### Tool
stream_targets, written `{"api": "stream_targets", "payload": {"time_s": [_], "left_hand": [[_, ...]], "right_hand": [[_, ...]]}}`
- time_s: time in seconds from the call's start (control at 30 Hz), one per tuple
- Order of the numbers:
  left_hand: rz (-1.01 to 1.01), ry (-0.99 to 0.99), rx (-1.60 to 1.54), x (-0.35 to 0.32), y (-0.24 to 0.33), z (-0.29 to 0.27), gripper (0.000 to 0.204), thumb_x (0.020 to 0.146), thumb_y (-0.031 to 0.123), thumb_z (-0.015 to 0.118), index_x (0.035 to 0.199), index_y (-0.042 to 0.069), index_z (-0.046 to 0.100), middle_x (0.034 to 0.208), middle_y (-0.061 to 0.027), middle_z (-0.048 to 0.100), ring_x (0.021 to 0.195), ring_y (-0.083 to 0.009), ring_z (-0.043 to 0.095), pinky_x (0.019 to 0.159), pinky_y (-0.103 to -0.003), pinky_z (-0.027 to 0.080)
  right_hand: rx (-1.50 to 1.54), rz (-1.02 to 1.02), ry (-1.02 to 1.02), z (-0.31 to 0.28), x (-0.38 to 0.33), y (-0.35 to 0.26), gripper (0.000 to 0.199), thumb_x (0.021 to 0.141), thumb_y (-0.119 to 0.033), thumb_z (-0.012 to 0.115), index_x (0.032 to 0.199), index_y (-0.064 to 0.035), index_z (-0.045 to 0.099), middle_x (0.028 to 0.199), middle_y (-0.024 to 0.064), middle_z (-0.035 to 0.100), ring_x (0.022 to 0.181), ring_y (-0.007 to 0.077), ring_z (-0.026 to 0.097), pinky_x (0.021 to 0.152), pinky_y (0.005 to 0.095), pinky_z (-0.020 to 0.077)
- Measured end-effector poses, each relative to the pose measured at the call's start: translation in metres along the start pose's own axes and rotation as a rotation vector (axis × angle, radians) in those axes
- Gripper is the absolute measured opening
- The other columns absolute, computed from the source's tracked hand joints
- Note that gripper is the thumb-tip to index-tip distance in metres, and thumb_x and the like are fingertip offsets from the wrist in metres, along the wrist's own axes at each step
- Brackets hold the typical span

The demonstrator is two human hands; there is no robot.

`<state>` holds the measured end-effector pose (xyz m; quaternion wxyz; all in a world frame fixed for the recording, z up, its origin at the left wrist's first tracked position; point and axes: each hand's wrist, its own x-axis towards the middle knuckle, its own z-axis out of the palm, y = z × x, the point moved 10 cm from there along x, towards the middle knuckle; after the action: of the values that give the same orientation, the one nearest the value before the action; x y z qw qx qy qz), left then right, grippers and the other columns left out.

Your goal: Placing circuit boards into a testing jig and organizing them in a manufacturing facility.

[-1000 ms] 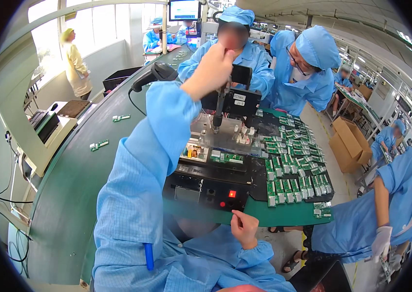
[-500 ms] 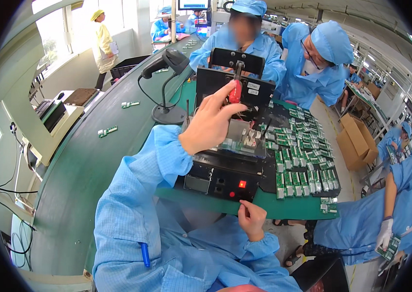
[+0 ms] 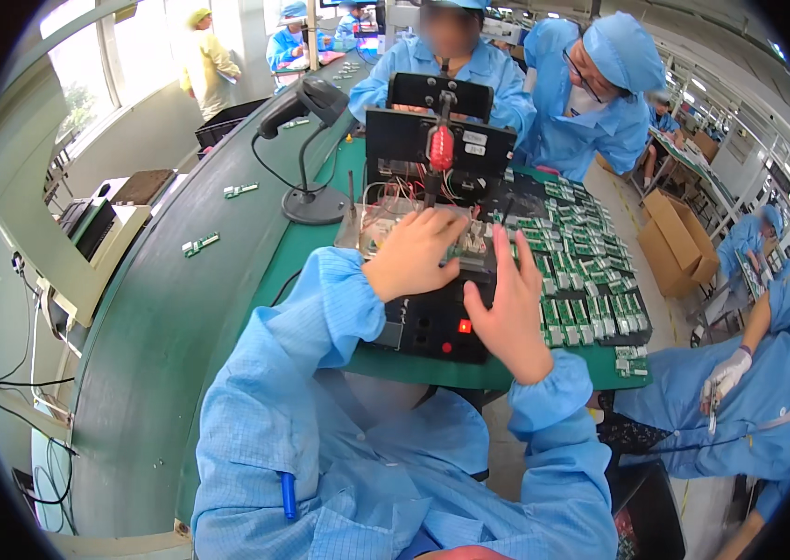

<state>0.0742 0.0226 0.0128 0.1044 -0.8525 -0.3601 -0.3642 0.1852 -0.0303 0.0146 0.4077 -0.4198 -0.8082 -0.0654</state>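
A black test fixture [image 3: 437,338] with a lit red button [image 3: 464,326] on its front stands before me. My left hand [image 3: 416,252] is over its clear plate [image 3: 348,231], fingers bent and thumb apart; what lies under the fingertips is hidden. To the fixture's right side, my right hand [image 3: 514,317] reaches up with fingers spread, holding nothing I can see. Above both hands, the red-gripped lever [image 3: 441,147] stands upright against the raised black back plate [image 3: 395,135]. Thin red and white wires [image 3: 402,189] run behind the clear plate.
Rows of green circuit boards [image 3: 571,324] lie on the right. A barcode scanner [image 3: 306,105] on a stand is left of the fixture. Two boards [image 3: 201,245] rest on the green surface [image 3: 148,373] farther left. Co-workers [image 3: 591,98] stand beyond the fixture, another [image 3: 722,373] at right.
My left hand has let go of the red-gripped lever and come down to the clear plate. My right hand has risen from the front edge and opened. The view has shifted slightly.
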Motion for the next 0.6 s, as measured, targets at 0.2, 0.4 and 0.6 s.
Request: {"api": "stream_targets", "payload": {"time_s": [0.2, 0.4, 0.6], "left_hand": [[0.065, -0.052, 0.127, 0.002, 0.006, 0.005, 0.043, 0.074, 0.018, 0.066, 0.114, 0.004, 0.061, 0.108, -0.0086, 0.055, 0.102, -0.0257, 0.054, 0.084, -0.039, 0.046], [0.080, -0.057, 0.156, 0.006, 0.003, 0.006, 0.037, 0.073, 0.013, 0.064, 0.109, 0.006, 0.064, 0.103, -0.0060, 0.058, 0.099, -0.0228, 0.056, 0.083, -0.036, 0.045], [0.090, -0.123, 0.220, 0.011, 0.000, 0.012, 0.034, 0.073, 0.013, 0.063, 0.106, 0.006, 0.065, 0.102, -0.0035, 0.061, 0.097, -0.0203, 0.058, 0.078, -0.034, 0.044]], "right_hand": [[-0.121, -0.132, 0.148, 0.000, 0.044, 0.007, 0.084, 0.077, -0.016, 0.068, 0.148, 0.0009, 0.026, 0.150, 0.0165, 0.037, 0.142, 0.0429, 0.022, 0.111, 0.0546, 0.0200], [-0.260, -0.129, -0.209, 0.046, 0.034, 0.022, 0.088, 0.075, -0.027, 0.072, 0.146, -0.0001, 0.029, 0.143, 0.0177, 0.045, 0.143, 0.0433, 0.020, 0.111, 0.0606, 0.0158], [-0.285, -0.108, -0.262, 0.054, 0.031, 0.018, 0.096, 0.071, -0.035, 0.077, 0.145, 0.0023, 0.028, 0.143, 0.0191, 0.044, 0.143, 0.0418, 0.021, 0.111, 0.0603, 0.0162]]}}
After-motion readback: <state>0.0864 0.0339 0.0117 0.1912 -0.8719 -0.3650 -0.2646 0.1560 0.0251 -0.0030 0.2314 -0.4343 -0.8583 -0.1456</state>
